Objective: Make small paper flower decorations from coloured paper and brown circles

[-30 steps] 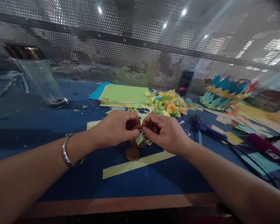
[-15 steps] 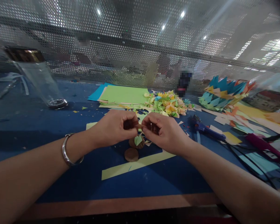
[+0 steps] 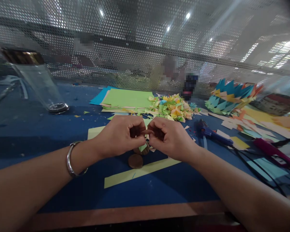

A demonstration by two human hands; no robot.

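Note:
My left hand and my right hand meet over the middle of the table, fingers pinched. Between their fingertips runs a small curved brownish strip, perhaps paper; the fingers hide most of it. Just below the hands is a round brown piece, largely hidden, with a small green paper piece against it. A flat brown disc lies nearer to me, beside a long pale yellow-green paper strip. A silver bangle circles my left wrist.
Behind my hands lie a stack of coloured paper and a heap of folded paper pieces. A blue glue gun with cables, a magenta tool and a spiky paper basket are on the right. At left stands a glass bottle.
My fingertips have shifted slightly, and the brownish strip between them now looks more curved. The view has moved a little; the things on the table lie as before.

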